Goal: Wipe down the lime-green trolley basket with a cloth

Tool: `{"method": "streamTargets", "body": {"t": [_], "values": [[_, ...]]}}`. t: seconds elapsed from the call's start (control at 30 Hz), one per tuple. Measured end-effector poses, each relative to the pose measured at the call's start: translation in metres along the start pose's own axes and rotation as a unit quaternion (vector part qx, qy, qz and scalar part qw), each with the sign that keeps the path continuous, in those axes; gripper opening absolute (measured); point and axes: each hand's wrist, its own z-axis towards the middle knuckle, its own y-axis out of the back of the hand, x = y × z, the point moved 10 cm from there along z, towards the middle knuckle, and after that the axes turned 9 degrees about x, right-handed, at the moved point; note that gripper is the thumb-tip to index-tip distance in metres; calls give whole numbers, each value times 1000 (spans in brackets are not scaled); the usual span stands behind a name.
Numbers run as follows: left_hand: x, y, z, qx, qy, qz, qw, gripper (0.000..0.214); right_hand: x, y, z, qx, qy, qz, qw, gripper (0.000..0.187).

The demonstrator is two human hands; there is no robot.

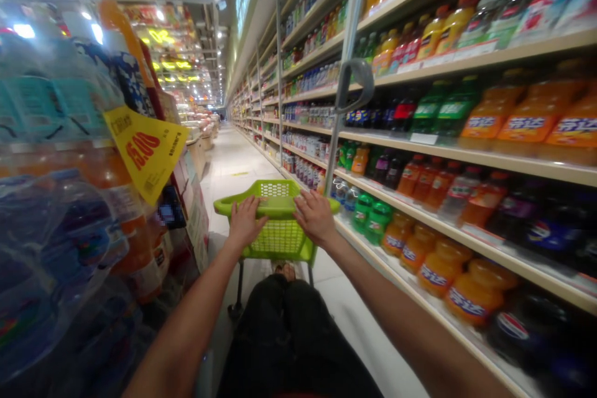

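A lime-green shopping cart [278, 240] with a perforated plastic basket stands right in front of my legs. Its handle [278, 208] runs across the near edge. My left hand [245, 221] grips the handle left of centre, fingers over the top and thumb pointing inward. On the right part of the same handle rests my right hand [315, 216], its fingers likewise curled over the bar. Both palms face down, and the undersides of the fingers are hidden. What lies inside the basket cannot be made out.
Shelves of soda bottles [438, 270] line the right side, with a grey metal post [344, 74] and bracket sticking out. Stacked wrapped bottles [56, 224] and a yellow price sign [145, 152] crowd the left. A tiled aisle [233, 149] runs ahead.
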Motion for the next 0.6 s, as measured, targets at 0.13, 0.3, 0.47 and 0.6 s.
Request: {"method": "streamTargets", "body": {"t": [0.13, 0.3, 0.47, 0.6], "values": [[4, -1, 2, 0, -8, -4, 1000, 49, -32, 6, -8, -26, -14, 42, 999, 29], [5, -3, 5, -15, -14, -8, 1000, 48, -123, -8, 0, 42, -205, 147, 967, 29], [6, -6, 6, -11, -4, -7, 1000, 49, -148, -29, 1, 105, -295, 190, 931, 28], [7, -6, 7, -10, 6, -1, 1000, 49, -134, -24, -14, 35, -278, 187, 942, 30]]}}
